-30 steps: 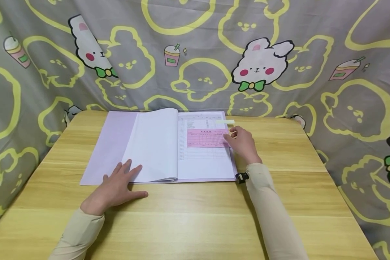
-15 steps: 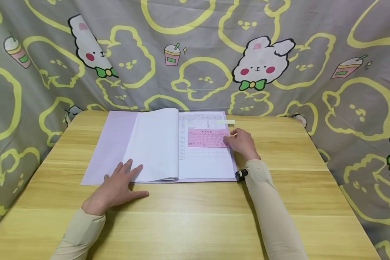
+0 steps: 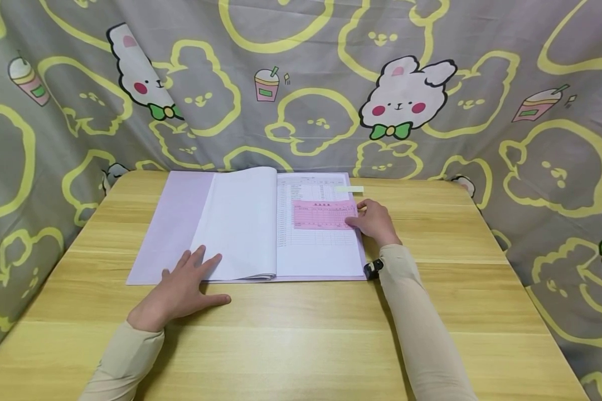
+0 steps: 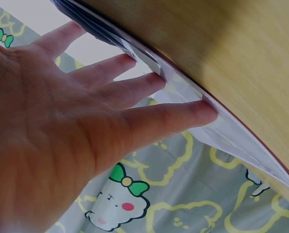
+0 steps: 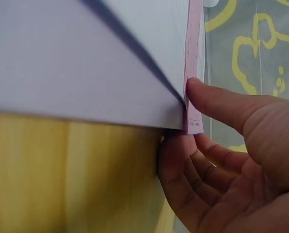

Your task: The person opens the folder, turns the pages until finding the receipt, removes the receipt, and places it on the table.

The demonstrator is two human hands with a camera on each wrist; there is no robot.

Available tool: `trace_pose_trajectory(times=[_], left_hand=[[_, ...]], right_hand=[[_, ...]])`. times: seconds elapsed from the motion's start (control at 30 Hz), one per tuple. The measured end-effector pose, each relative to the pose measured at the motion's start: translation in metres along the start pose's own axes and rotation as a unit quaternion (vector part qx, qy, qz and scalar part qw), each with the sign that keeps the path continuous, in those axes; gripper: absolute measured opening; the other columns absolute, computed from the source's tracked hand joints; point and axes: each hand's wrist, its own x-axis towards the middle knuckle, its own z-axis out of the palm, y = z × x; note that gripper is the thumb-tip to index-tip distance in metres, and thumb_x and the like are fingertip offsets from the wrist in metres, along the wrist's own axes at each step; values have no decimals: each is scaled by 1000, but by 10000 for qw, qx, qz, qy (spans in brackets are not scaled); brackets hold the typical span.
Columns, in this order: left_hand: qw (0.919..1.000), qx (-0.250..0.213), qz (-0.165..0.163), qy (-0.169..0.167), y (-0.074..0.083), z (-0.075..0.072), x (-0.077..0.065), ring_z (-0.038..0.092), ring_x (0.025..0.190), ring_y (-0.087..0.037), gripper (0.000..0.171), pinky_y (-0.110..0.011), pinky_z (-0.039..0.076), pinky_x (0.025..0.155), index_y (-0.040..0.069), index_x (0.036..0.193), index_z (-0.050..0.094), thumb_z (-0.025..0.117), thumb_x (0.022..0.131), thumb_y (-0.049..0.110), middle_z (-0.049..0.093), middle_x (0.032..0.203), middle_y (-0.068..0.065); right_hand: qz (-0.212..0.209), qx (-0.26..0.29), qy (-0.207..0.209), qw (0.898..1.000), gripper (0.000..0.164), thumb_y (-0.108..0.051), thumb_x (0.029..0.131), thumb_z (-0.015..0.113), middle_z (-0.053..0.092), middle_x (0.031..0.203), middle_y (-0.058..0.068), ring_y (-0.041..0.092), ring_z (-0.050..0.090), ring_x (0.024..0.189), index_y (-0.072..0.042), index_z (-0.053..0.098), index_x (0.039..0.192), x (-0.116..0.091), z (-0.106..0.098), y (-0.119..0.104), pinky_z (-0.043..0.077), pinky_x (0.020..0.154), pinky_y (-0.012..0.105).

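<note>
Near edge of the wood table (image 3: 301,345) has lots of bare room, w/ only two sleeved arms lying across it. L hand (image 3: 183,289) lies flat, fingers straight and spread, palm on the table, fingertips (image 4: 202,109) up on the bottom edge of the big open book (image 3: 246,223). It holds nothing, just presses down on the white left page near its bottom corner.

R hand (image 3: 376,223) sits at the right edge of the book, a bit farther back. Thumb and curled fingers pinch the right end of a pink slip (image 3: 325,215). In the wrist view the thumb (image 5: 217,104) is on top of the slip's edge and the other fingers are tucked under, right where the page edge ends. The slip lies flat on the right page, over a printed form, about mid-page.

A pale green tab (image 3: 348,189) sticks out past the book's right edge, just behind the R hand. Bare table to the right of the book. Far edge of the book is near the back edge of the table, where a bunny curtain (image 3: 406,100) hangs.
</note>
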Motion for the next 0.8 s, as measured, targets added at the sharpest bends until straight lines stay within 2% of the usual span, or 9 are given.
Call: trace_pose_trajectory(times=[0.47, 0.63, 0.8], left_hand=[[10000, 42, -4, 1, 0, 1, 0, 21, 146, -62, 104, -91, 22, 94, 12, 155, 44, 75, 76, 72, 25, 162, -32], [10000, 46, -1, 2, 0, 1, 0, 21, 145, -63, 104, -91, 21, 93, 12, 155, 44, 75, 76, 72, 26, 162, -32], [10000, 30, -5, -9, -1, 1, 1, 20, 146, -63, 104, -91, 20, 94, 11, 155, 44, 76, 77, 71, 25, 162, -33]], right_hand=[[-116, 259, 158, 9995, 43, -16, 96, 70, 71, 114, 21, 26, 69, 89, 1, 57, 133, 0, -9, 11, 50, 68, 27], [-253, 190, 281, 9991, 41, -14, 97, 68, 71, 113, 21, 26, 66, 91, 2, 59, 133, 0, -15, 16, 48, 71, 27], [-203, 259, 329, 9989, 43, -13, 96, 67, 69, 114, 20, 26, 64, 93, 1, 57, 135, -1, -21, 21, 48, 74, 29]])
